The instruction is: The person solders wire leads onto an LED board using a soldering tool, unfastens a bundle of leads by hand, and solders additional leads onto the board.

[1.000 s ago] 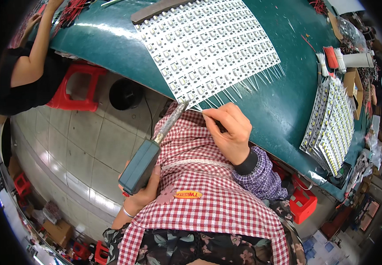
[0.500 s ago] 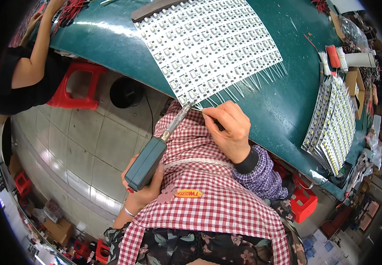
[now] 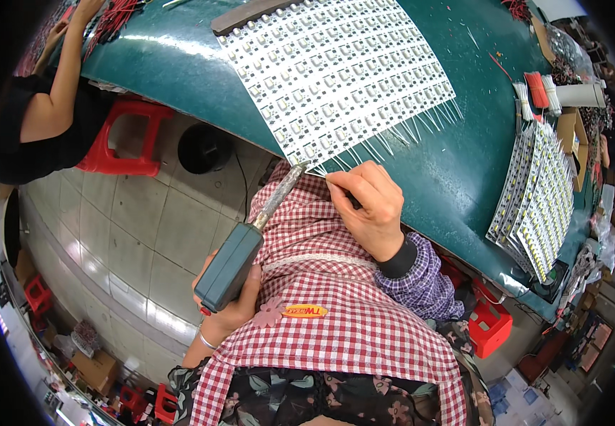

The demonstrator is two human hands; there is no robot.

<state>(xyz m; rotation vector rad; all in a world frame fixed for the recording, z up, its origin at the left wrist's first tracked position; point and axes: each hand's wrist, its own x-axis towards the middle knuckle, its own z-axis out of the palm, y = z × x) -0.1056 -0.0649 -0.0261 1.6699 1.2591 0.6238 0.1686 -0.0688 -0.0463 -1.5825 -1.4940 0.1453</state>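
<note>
My left hand is wrapped round the dark green body of a soldering gun. Its metal barrel points up and away, and the tip meets the near corner of a white LED panel. That panel lies on the green table, covered in rows of small LEDs and dark marks. Thin white wires stick out along its near right edge. Just right of the tip, my right hand pinches the end of a white wire between thumb and forefinger. The exact contact at the tip is too small to make out.
A dark bar lies along the panel's far left edge. Stacked LED panels and wire bundles sit at the right of the green table. At left are a red stool, a black bin and another person's arm.
The soldering gun has shifted slightly left, with its tip now nearer the panel's corner edge. My right hand has stayed almost still, pinching the wire.
</note>
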